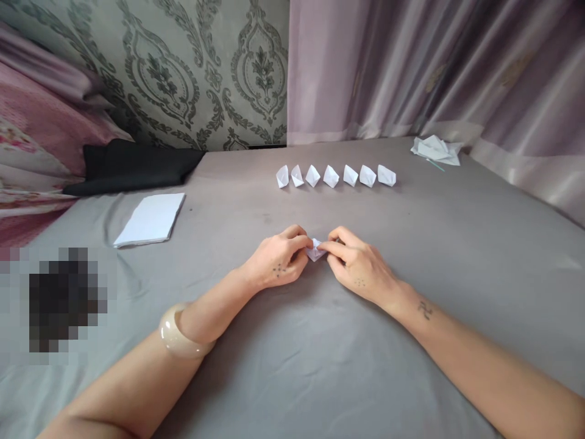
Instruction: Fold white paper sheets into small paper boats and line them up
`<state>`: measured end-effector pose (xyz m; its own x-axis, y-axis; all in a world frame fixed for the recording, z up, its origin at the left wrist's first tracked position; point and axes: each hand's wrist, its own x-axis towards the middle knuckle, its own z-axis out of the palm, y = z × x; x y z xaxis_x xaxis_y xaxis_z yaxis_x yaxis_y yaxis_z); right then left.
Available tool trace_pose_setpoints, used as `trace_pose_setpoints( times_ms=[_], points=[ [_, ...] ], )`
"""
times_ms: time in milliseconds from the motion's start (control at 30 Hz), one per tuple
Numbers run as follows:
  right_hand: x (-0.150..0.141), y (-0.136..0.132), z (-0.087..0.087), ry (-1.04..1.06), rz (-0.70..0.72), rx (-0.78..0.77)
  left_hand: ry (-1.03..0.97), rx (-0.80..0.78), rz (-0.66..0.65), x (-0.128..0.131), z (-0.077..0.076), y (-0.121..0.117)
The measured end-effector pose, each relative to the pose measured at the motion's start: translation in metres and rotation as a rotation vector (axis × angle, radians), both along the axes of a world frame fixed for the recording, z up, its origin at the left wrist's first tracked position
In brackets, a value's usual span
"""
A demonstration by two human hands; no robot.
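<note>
A small folded white paper (315,252) sits between your fingertips (308,242) over the gray cloth (320,360): your left hand (282,256) pinches its left side, while your right hand (361,267) lays a fingertip on its right, though whether it grips is unclear. Beyond, seven folded paper pieces (331,177) stand in a row.

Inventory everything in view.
Held folded paper: one, white, between hands
Folded papers: seven, white, row beyond hands
Paper stack: one, white, left
Loose papers: several, white, far right
Thin strip: one, teal, beside these
Dark cloth: one, black, far left
Sheet: one, grey, underneath
Patterned wall: one, grey, back
Curtains: uncounted, mauve, back right
Floral fabric: one, pink, left
Pixelated patch: one, dark, left
Bangle: one, cream, left forearm
Left hand: one, holding paper
Right hand: one, touching paper
</note>
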<state>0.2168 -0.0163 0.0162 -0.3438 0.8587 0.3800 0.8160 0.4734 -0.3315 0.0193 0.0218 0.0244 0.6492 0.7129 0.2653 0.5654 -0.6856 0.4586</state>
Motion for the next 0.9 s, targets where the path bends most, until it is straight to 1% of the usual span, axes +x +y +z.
trace_pose_setpoints(
  times_ms=[67, 167, 233, 300, 400, 533, 667, 800, 900],
  points=[
    [0.001, -0.001, 0.002, -0.134, 0.023, 0.071, 0.111, 0.067, -0.040, -0.004, 0.003, 0.001],
    [0.001, -0.001, 0.005, -0.232, 0.055, 0.149, 0.226, 0.173, -0.093, -0.009, 0.006, 0.004],
    [0.002, 0.000, 0.006, -0.263, 0.065, 0.143, 0.242, 0.223, -0.125, -0.011, 0.006, 0.007],
    [0.003, 0.000, 0.007, -0.285, 0.069, 0.125, 0.218, 0.232, -0.164, -0.013, 0.005, 0.010],
    [0.005, 0.000, 0.009, -0.303, 0.075, 0.090, 0.107, 0.157, -0.182, -0.013, 0.000, 0.015],
    [0.006, 0.002, 0.012, -0.274, 0.066, 0.052, -0.052, 0.015, -0.108, -0.011, -0.005, 0.019],
    [0.003, 0.005, 0.008, -0.258, 0.061, 0.067, -0.080, -0.070, -0.074, -0.009, -0.007, 0.021],
    [0.001, 0.007, 0.004, -0.246, 0.051, 0.067, -0.070, -0.073, -0.058, -0.006, -0.010, 0.020],
    [0.001, 0.008, 0.003, -0.188, 0.021, 0.024, -0.088, -0.093, -0.024, -0.003, -0.012, 0.019]
  ],
)
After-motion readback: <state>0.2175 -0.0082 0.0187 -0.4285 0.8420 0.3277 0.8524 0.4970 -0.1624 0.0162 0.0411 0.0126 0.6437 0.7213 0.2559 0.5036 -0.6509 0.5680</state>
